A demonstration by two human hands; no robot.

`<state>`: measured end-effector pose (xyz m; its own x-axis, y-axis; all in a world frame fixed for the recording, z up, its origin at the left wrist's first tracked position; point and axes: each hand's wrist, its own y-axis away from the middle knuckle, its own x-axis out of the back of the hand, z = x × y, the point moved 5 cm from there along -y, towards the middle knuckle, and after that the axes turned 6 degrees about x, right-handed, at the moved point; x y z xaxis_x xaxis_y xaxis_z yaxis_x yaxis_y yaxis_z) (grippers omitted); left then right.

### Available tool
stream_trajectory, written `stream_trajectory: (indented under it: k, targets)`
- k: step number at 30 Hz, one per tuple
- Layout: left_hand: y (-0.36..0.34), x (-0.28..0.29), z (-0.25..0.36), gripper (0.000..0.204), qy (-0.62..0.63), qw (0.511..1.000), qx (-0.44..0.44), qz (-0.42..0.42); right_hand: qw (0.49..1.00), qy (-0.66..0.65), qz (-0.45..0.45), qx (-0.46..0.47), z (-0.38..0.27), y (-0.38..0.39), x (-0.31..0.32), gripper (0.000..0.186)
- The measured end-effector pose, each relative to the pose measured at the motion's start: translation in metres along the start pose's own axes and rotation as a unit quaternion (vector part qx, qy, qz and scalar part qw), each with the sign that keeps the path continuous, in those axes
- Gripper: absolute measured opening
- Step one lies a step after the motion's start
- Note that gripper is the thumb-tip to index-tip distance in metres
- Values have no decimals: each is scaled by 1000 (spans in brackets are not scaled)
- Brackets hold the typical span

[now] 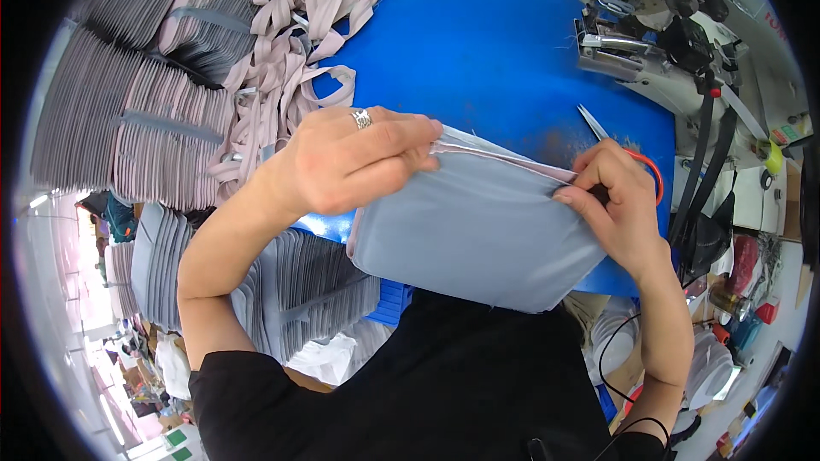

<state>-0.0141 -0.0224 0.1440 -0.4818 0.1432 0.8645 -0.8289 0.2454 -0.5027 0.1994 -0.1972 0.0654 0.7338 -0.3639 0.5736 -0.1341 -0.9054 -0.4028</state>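
Note:
Between my hands hangs a flat grey fabric panel (478, 226) with rounded lower corners and a pinkish layer showing along its upper edge. My left hand (363, 158), with a ring on one finger, pinches the panel's upper left corner. At the upper right corner my right hand (611, 196) grips the same edge between thumb and fingers. The layers part slightly along the top between the two hands. Just behind my right hand lies a pair of scissors (653, 172) with red handles, partly hidden by the hand, its blades pointing away.
A blue work table (478, 43) lies beyond the panel. Pale pink fabric strips (286, 68) are heaped at its left. Bundled stacks of grey and pink panels (162, 149) stand further left. A sewing machine (666, 43) occupies the far right. More grey panels (320, 282) are stacked below the table's left edge.

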Motion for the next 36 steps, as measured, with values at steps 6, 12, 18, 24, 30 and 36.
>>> stream_trajectory:
  k: [6, 12, 18, 24, 30, 36]
  targets:
    - [-5, 2, 4, 25, 7, 1000, 16, 7, 1000, -4, 11, -8, 0, 3, 2, 33]
    - [-6, 4, 1, 25, 58, 993, 99, -9, 1000, -8, 11, -8, -2, 4, 4, 34]
    - [-15, 3, 2, 21, 81, 982, 167, -10, 999, -20, 21, -20, 2, 10, 10, 34]
    - [-26, 6, -17, 12, 102, 956, 271, 49, 981, -150, 4, -127, 1, -2, 10, 23]
    - [-56, -8, -48, 10, 151, 942, 298, 27, 957, -232, 11, -174, 9, -3, 6, 18]
    - [-99, -60, -105, 21, 218, 911, 349, -40, 873, -403, 92, -259, 38, -1, -11, 15]
